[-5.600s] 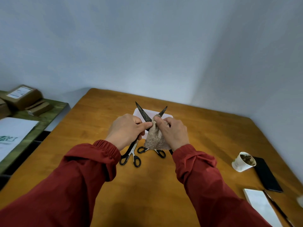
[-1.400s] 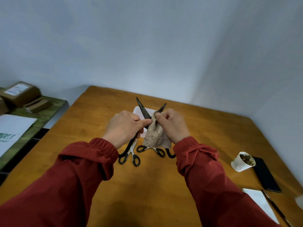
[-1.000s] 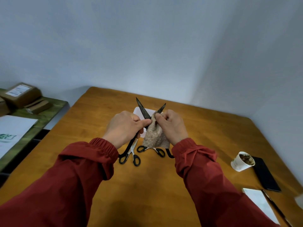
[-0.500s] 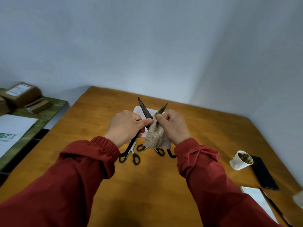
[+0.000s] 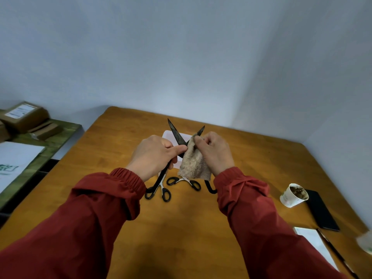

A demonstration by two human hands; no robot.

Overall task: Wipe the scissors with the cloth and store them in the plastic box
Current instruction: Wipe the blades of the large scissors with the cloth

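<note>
Left hand [image 5: 153, 156] was clamped on open black-bladed scissors [image 5: 175, 130]; fluffy beige cloth [image 5: 193, 164] was pinched onto one blade by right hand [image 5: 215, 152].

Plastic box [image 5: 167, 135]: on table [image 5: 261, 158], behind held scissors [image 5: 175, 130].
Lying scissors [image 5: 161, 185]: before box.
Cup [image 5: 289, 198]: right, beside phone [image 5: 320, 212].

Scissors [image 5: 176, 132]: dark matt metal blades. Cloth [image 5: 193, 165]: beige, rough, fuzzy. Table [image 5: 261, 158]: smooth wood, slight sheen.

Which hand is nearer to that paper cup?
Right. The right hand, pinching the cloth, is up-left of the paper cup; the left hand, holding open scissors, lies farther left.
</note>
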